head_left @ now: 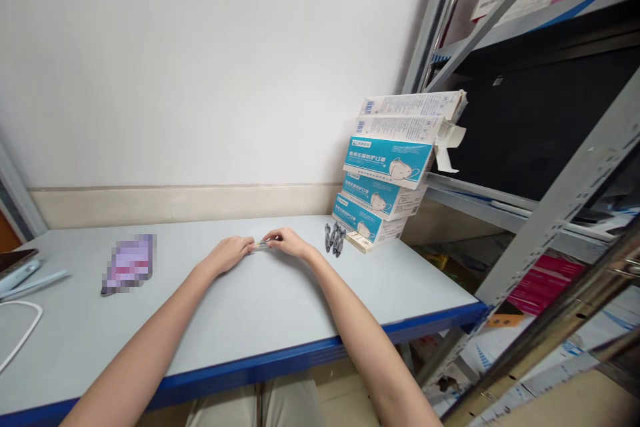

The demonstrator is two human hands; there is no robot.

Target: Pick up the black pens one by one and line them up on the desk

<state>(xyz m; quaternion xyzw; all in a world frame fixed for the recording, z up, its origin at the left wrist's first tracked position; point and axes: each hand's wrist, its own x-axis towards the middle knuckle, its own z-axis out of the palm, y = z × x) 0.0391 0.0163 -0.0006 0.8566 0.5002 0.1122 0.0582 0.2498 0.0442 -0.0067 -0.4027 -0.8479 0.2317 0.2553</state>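
Both my hands rest on the pale grey table [260,307], fingertips meeting. My left hand [231,253] and my right hand [286,242] pinch the two ends of a small slim object [261,246] that lies between them; it is too small to name. A few dark clip-like pieces [335,239] lie just right of my right hand, beside a leaning stack of white and teal mask boxes [387,177].
A blurred purple packet [129,263] lies at the left. A phone [15,260], a pale blue pen-like item [35,283] and a white cable [20,330] sit at the far left edge. Metal shelving [550,213] with boxes stands to the right. The table has a blue front edge [300,353].
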